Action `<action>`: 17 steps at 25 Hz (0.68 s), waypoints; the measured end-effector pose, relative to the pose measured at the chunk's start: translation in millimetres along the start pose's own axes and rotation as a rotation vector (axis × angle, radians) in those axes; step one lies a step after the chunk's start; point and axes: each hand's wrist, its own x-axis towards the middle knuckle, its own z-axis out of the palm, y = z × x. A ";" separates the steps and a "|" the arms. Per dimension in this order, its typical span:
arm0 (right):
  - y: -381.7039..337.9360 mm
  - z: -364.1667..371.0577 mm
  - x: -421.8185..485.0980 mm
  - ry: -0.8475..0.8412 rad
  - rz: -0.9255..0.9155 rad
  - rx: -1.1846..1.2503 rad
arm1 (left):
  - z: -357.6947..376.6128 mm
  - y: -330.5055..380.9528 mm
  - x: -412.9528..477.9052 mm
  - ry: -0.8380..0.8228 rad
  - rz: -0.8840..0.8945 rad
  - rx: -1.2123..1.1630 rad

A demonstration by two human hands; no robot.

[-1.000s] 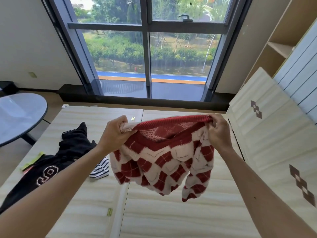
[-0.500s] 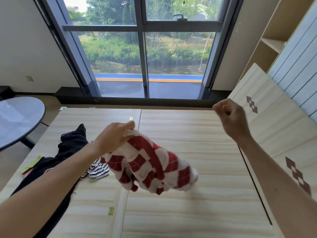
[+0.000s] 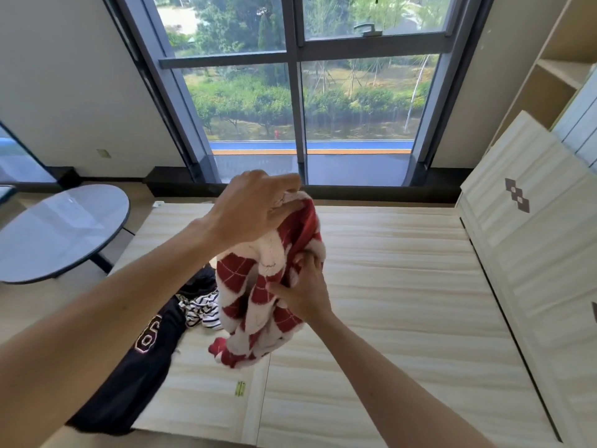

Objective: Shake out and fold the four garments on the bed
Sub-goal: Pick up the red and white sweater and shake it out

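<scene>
The left hand (image 3: pixel 255 208) was up high. Its fingers were curled over the top of a red and white sweater (image 3: pixel 245 276) and held a bunch of cloth there. The right hand (image 3: pixel 307 292) was lower down, on the right side of the sweater. Its fingers and thumb were dug into the knit and gripped a fold. Both hands held the same sweater, one above the other and close together.

The sweater had red squares and white squares. It hung all scrunched up in the air over the bed (image 3: pixel 403 286), nearer the left edge than the right edge. Its lowest bit dangled close to the boards, and I could not tell if it touched them.

The bed was bare pale wood. A black top (image 3: pixel 142 360) with big pale marks on it lay along the left edge and reached down to the near left corner. A striped top (image 3: pixel 202 310), black and white, lay crumpled right beside the black one and touched it. Part of it was hidden behind the hanging sweater.

A round table (image 3: pixel 61 227) with a shiny top stood on the floor past the left edge of the bed. A big window (image 3: pixel 297 92) was behind the far edge, with green trees outside. A pale wooden board (image 3: pixel 533 253) stood along the right edge, with shelves (image 3: pixel 555 69) above it.
</scene>
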 end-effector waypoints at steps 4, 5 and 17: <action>0.6 0.5 9.5 0.260 -0.024 -0.061 | -36.3 -7.7 -5.9 0.082 -0.041 -0.069; 4.5 -3.2 12.2 0.275 -0.016 -0.078 | -45.3 -9.1 -7.1 0.106 -0.042 -0.091; 24.7 -162.0 -5.2 0.643 -0.391 -0.012 | -20.1 -61.7 -86.5 0.103 -0.092 -0.053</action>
